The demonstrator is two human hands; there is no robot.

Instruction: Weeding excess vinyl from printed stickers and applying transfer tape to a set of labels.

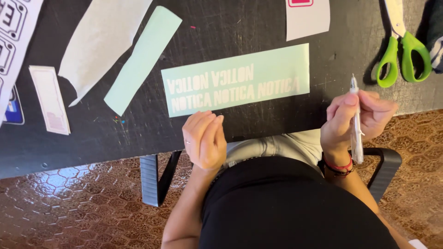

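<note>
A mint-green vinyl sheet (237,79) with pale cut-out lettering lies flat on the black table (221,27). My left hand (204,138) hovers at the table's near edge just below the sheet's lower left corner, fingers loosely curled, holding nothing. My right hand (355,117) is to the right of the sheet, fingers closed around a slim clear pen-shaped craft knife (356,124) held upright, its tip pointing away from me. A red and black band circles my right wrist.
Green-handled scissors (402,50) lie at the far right. A mint strip (141,60), a pale backing sheet (99,41), a small white label (50,99), a white card (307,17) and printed sheets (14,32) lie on the table. A brown patterned floor and chair arms are below.
</note>
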